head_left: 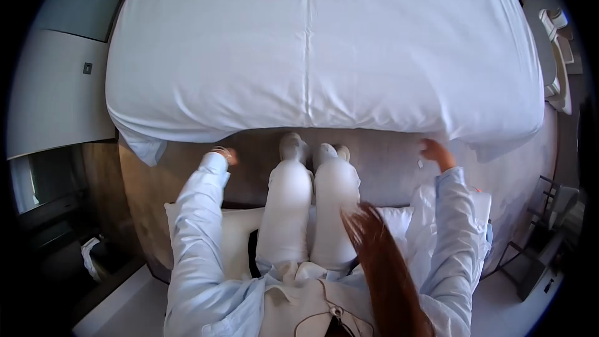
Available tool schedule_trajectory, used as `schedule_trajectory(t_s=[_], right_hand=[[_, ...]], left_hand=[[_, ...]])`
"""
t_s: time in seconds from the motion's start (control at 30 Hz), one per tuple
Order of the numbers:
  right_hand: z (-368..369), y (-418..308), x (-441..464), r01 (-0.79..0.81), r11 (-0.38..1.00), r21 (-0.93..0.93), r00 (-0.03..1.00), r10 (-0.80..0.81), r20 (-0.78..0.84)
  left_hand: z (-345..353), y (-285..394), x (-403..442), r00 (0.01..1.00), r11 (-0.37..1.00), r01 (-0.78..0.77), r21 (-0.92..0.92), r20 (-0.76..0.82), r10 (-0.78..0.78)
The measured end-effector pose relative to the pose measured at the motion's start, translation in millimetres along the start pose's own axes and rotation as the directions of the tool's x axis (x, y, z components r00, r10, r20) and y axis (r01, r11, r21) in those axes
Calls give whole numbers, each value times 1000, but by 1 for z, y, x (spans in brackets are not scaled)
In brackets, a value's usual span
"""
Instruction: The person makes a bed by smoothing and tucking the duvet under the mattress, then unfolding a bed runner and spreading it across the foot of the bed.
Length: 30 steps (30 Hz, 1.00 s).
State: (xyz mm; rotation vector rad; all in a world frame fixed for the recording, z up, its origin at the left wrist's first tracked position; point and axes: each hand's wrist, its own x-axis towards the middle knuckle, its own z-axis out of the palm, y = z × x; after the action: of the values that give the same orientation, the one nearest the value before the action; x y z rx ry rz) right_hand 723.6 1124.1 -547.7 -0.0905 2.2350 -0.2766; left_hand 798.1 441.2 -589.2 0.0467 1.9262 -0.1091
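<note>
A large bed with a smooth white sheet point(387, 56) fills the upper view, a long crease down its middle and its near edge hanging in folds. My left hand point(227, 155) is below that edge on the left, apart from the cloth; motion smears its fingers. On the right, my right hand point(438, 152) is close under the hem, its fingers pointing inward and loosely apart, with nothing visible in them. Whether it touches the cloth I cannot tell. Near its fingertips shows a small white piece point(420, 164).
Behind my legs lie white pillows point(240, 231) and white cloth point(424, 212). A pale cabinet point(56, 87) flanks the bed on the left, above a dark open shelf point(62, 224). At right are a table with white items point(555, 31) and a dark chair point(543, 237).
</note>
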Motion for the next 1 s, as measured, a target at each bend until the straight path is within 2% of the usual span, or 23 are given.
schedule_trajectory(t_s=[0.03, 0.07, 0.1, 0.13, 0.2, 0.23, 0.27, 0.33, 0.37, 0.4, 0.43, 0.5, 0.53, 0.6, 0.7, 0.73, 0.8, 0.83, 0.87, 0.9, 0.93, 0.97, 1.0], right_hand=[[13, -23, 16, 236, 961, 147, 971, -238, -2], [2, -83, 5, 471, 871, 138, 882, -467, -63], [-18, -145, -11, 667, 669, 329, 729, -676, -104], [-30, -200, -25, 737, 658, 153, 675, -726, -128], [-72, -291, -78, 701, 679, 219, 705, -706, -64], [-89, -309, -95, 709, 674, 208, 698, -712, -71], [-98, -314, -111, 804, 593, 40, 589, -786, -187], [-121, -330, -124, 808, 514, -289, 370, -823, -430], [-129, -326, -126, 728, 538, -426, 252, -787, -563], [-139, -320, -126, 664, 585, -466, 224, -750, -622], [-141, -305, -111, 587, 670, -455, 209, -668, -714], [-136, -254, -83, 250, 862, -441, 241, -497, -834], [-142, -231, -76, 170, 917, -360, 275, -395, -877], [-148, -155, -53, -104, 972, -209, 191, -187, -964], [-144, -76, -55, -257, 960, -114, 143, -79, -987], [-132, -59, -55, -248, 968, -47, 105, -22, -994], [-102, -15, -55, -195, 971, 134, 37, 144, -989], [-80, 3, -49, -143, 956, 257, -2, 260, -966], [-60, -8, -54, 70, 793, 606, 193, 585, -788], [-31, -8, -68, 71, 801, 594, 223, 567, -793], [-5, -8, -87, -208, 943, 258, 803, 316, -505], [-1, -18, -95, -148, 966, -210, 974, 180, 141], [-35, -90, -118, 115, 993, -3, 904, -104, 415]], left_hand=[[-23, 36, -17, 977, 980, -197, -38, -88, 193], [-46, 75, -35, 919, 926, -359, -119, -218, 329], [-64, 109, -52, 801, 819, -559, -131, -340, 492], [-88, 145, -79, 757, 771, -628, -104, -312, 574], [-122, 185, -145, 512, 574, -819, 8, -443, 736], [-133, 194, -170, 407, 555, -818, 155, -527, 747], [-133, 208, -193, 291, 539, -788, 299, -590, 753], [-156, 199, -231, -32, 612, -489, 622, -714, 700], [-163, 189, -238, -32, 703, -386, 598, -770, 637], [-170, 173, -241, -42, 780, -282, 559, -819, 572], [-177, 159, -236, 48, 875, -262, 407, -900, 433], [-174, 124, -192, 25, 968, -110, 224, -973, 228], [-175, 97, -186, -3, 984, -59, 166, -986, 166], [-174, 59, -175, -42, 995, -101, 11, -999, 7], [-167, 42, -157, -72, 992, -122, -37, -996, -46], [-165, 38, -141, -21, 989, -136, -58, -998, -62], [-152, 35, -130, -98, 983, -158, -95, -989, -112], [-147, 36, -128, -65, 979, -157, -132, -988, -143], [-143, 38, -126, -29, 961, -202, -190, -979, -200], [-138, 39, -128, 2, 938, -240, -249, -967, -256], [-131, 37, -137, 60, 943, -243, -227, -974, -219], [-124, 39, -145, 115, 948, -246, -203, -977, -179], [-123, 37, -164, 251, 942, -258, -213, -957, -148]])
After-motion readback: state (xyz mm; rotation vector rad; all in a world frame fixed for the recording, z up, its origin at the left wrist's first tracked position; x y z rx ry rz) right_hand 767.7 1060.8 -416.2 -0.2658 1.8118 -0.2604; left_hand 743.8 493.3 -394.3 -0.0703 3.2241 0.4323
